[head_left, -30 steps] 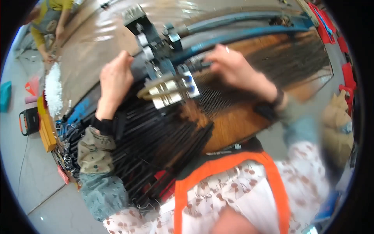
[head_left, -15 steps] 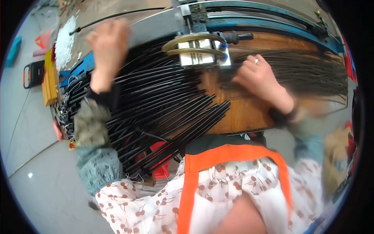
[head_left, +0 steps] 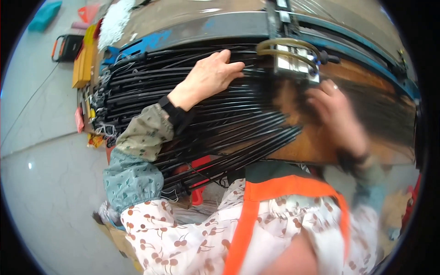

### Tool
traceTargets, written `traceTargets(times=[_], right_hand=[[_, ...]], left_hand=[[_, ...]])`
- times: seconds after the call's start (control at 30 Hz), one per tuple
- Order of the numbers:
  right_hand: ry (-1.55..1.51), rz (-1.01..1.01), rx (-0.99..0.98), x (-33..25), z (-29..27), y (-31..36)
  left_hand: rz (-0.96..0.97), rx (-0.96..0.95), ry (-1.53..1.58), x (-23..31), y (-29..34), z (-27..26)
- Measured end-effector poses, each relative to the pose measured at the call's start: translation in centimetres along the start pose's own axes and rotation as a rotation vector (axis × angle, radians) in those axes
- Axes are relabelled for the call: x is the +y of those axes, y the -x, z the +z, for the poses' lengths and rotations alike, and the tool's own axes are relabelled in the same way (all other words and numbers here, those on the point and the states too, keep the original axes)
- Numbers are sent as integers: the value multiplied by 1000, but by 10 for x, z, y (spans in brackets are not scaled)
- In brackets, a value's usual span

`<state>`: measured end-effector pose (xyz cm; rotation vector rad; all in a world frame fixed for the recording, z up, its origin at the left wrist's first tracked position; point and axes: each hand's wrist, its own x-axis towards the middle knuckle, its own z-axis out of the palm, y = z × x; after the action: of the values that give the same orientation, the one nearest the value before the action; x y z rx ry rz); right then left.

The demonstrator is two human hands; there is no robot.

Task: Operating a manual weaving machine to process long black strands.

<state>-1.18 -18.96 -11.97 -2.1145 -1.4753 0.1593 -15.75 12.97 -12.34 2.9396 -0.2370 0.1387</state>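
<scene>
Over a bed of long black tubes, my left hand reaches in from the left. Its thumb and a finger are apart near the tubes, close to a metal clamp with curved yellowish hoses. Nothing shows clearly between those fingers. My right hand is just right of and below the clamp, its fingers curled and the arm smeared by motion. Anything inside its grip is hidden. Many thin dark strands lie on the wooden tabletop beside it.
A blue rail runs behind the clamp and bends right. White cords hang at the tubes' left ends. A yellow box, a black-and-orange case and a white pile are at the far left. Red plastic shows below the tubes.
My left hand has come down and right from the far left to the tubes near the clamp. The whole view has shifted, so the bench appears further right. My right hand stays near the clamp.
</scene>
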Motion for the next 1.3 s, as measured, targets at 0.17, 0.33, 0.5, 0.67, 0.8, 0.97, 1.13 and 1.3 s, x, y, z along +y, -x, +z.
traceTargets(times=[0.17,0.33,0.5,0.67,0.8,0.97,1.13,1.3], right_hand=[[-68,-66,104,28,20,-4],[-387,130,178,21,29,5],[-206,-75,474,20,26,20],[225,-465,548,33,23,27],[94,-474,587,29,0,16],[308,177,685,152,-49,76],[293,31,742,150,-102,81],[333,56,872,162,-117,94]], left_hand=[[75,-2,-48,45,-18,-15],[60,-6,44,74,-28,-22],[112,-8,59,95,-36,-37],[100,-187,-133,117,-39,-52],[119,-126,-159,144,-65,-72],[208,141,-330,126,-112,-129],[437,-97,-286,146,-194,-103],[480,38,-293,153,-223,-81]])
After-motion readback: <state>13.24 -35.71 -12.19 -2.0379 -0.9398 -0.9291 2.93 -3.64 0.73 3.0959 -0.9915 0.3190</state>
